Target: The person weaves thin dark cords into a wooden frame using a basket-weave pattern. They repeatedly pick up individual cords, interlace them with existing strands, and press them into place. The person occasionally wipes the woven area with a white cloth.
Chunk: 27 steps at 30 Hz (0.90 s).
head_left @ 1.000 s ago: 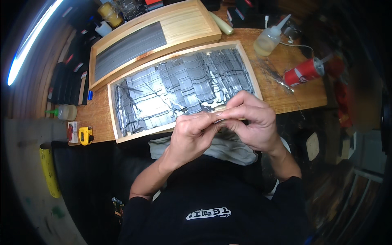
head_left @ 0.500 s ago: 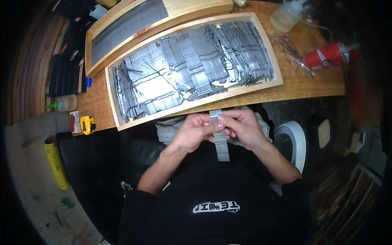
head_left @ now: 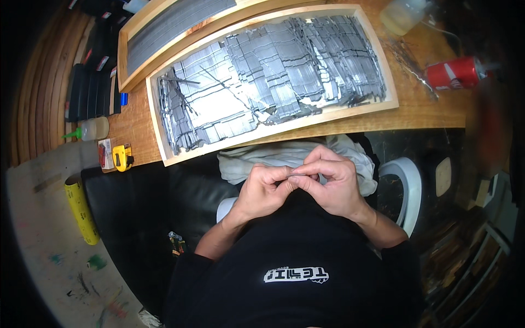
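Note:
My left hand and my right hand meet in front of my black shirt, just off the table's near edge. Pinched between both hands' thumbs and fingers is a thin grey segmented strip, turned almost edge-on so that only a narrow line shows. The fingers hide most of it. Beyond my hands, a shallow wooden tray lies at a slant, filled with many flat grey strips in overlapping rows, some loose and crossing.
Behind it stands a second wooden tray with dark strips. A red can and a bottle of yellowish liquid are at the right. A yellow tape measure and a green-tipped bottle sit left. Pale cloth lies below the table edge.
The strip, which hung down flat-side visible, is now tipped nearly edge-on between my fingers. Both hands have turned and come slightly closer to my body. The whole view has shifted a little.

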Motion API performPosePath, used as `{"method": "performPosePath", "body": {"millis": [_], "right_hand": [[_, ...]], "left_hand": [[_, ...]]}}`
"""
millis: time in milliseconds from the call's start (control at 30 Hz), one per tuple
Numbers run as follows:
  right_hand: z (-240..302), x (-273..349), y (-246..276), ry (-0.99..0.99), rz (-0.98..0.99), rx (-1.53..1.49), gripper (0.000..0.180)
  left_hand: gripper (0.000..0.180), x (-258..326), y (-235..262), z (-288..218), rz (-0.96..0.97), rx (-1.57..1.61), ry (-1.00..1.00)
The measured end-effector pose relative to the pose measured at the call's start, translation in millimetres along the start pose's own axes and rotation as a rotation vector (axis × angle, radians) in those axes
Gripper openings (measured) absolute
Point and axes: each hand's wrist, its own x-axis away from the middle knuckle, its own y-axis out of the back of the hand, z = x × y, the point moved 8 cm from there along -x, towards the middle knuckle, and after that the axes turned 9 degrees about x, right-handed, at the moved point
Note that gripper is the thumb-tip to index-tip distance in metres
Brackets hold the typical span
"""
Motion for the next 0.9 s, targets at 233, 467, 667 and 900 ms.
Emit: {"method": "performPosePath", "body": {"millis": [233, 467, 667, 900], "right_hand": [[4.0, -1.0, -2.3, 0.055, 0.05, -0.012, 0.014], [6.8, 0.8, -3.5, 0.06, 0.022, 0.044, 0.014], [2.3, 1.1, 0.3, 0.088, -0.016, 0.061, 0.014], [2.1, -11.3, 4.0, 0.023, 0.133, -0.036, 0.016]], "left_hand": [[0.01, 8.3, -1.2, -0.5, -0.058, -0.098, -0.129], [0.011, 8.6, -1.0, -2.9, -0.049, -0.099, -0.103], [0.012, 10.2, -8.5, -6.9, -0.138, -0.176, -0.038], [0.017, 12.8, -7.8, -9.3, -0.206, -0.146, -0.097]]}}
